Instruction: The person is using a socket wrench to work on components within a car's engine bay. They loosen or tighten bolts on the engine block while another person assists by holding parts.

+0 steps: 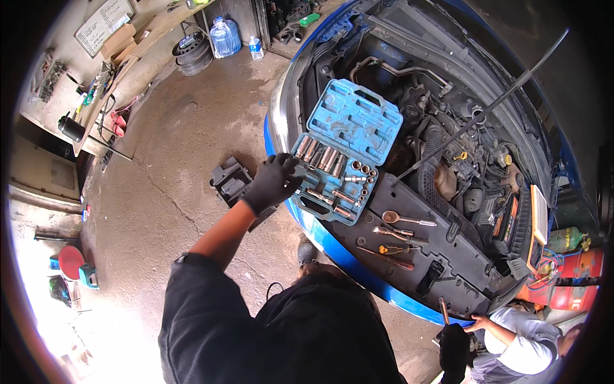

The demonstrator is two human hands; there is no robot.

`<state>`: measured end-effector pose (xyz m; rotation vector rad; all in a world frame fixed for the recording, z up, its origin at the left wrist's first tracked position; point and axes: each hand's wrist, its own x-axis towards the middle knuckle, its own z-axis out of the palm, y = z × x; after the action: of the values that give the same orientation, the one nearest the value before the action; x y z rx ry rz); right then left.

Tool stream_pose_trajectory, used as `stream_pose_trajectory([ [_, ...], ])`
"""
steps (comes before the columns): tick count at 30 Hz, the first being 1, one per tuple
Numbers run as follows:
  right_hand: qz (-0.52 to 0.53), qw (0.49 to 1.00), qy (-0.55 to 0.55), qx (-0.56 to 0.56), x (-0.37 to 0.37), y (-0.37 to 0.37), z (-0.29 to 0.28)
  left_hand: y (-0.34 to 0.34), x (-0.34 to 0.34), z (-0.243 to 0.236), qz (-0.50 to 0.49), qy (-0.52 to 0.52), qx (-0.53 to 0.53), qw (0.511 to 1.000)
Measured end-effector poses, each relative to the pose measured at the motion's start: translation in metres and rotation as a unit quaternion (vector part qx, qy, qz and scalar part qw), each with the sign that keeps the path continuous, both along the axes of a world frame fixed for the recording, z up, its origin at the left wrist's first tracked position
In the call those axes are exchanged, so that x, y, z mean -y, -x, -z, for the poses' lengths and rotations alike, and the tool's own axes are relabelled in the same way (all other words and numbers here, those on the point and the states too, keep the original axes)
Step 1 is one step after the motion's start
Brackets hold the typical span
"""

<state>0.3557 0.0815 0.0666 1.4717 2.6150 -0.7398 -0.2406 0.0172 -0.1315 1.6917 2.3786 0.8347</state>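
Observation:
An unfolded blue socket set case (357, 118) lies on the front of the car's engine bay, with rows of chrome sockets (328, 159) in its lower half. At that half's left edge is my left hand (276, 182), in a black glove, its fingers apart and slightly bent beside the sockets; its fingertips are partly hidden. My right hand (454, 351), also black-gloved, is low at the right, closed around a slim shiny metal tool (444, 311) that sticks up from the fist. The tool's lower end is hidden.
A ratchet (408, 219), a yellow-handled screwdriver (395, 249) and other hand tools lie on the black front cover (435, 246). A prop rod (486, 110) slants over the engine. Another person (521, 342) touches the bumper at right. A black plastic part (231, 181) lies on the floor.

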Motion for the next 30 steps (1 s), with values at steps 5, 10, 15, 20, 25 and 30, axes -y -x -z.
stream_pose_trajectory([
  [5,-0.188,0.971,-0.126,0.078,-0.008,0.006,0.013,-0.021,0.049,0.007,-0.069,0.063,-0.097,0.991],
  [10,-0.187,0.977,-0.089,0.042,-0.008,0.031,0.012,-0.060,0.031,0.021,-0.234,0.051,-0.030,0.970],
  [15,-0.232,0.962,-0.144,-0.004,-0.003,0.053,0.017,-0.085,0.019,0.027,-0.327,0.019,0.007,0.945],
  [20,-0.117,0.993,0.031,-0.007,-0.001,0.064,0.011,-0.076,0.017,0.022,-0.303,0.066,0.008,0.951],
  [25,-0.034,0.995,0.044,-0.083,0.002,0.088,0.014,-0.061,0.010,0.010,-0.290,0.068,0.012,0.954],
  [30,-0.035,0.994,0.038,-0.100,0.002,0.091,0.017,-0.059,0.010,0.004,-0.273,0.083,0.039,0.958],
])
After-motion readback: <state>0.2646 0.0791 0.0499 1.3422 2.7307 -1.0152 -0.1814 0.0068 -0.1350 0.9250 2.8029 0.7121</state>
